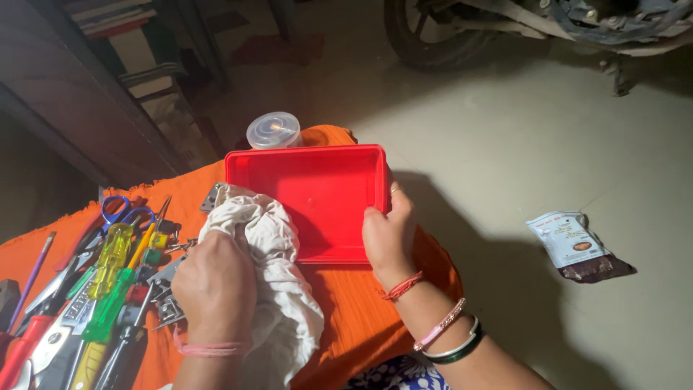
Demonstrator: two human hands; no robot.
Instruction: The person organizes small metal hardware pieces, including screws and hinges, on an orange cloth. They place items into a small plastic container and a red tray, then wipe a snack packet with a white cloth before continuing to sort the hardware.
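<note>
My left hand [214, 283] is closed on a bunched white cloth [268, 238] that lies against the left inner side of a red plastic tray [325, 180]. My right hand [390, 235] grips the tray's right rim, thumb inside the tray and fingers outside. The tray sits on an orange cloth [361, 310] spread over my lap and the floor. The rest of the tray's inside looks bare.
Left of the cloth lies a pile of tools: screwdrivers [108, 289] with yellow and green handles, blue-handled scissors [119, 211], pliers. A clear lidded container [273, 131] stands behind the tray. A small packet [574, 245] lies on the floor at right. A vehicle wheel [433, 32] is at the back.
</note>
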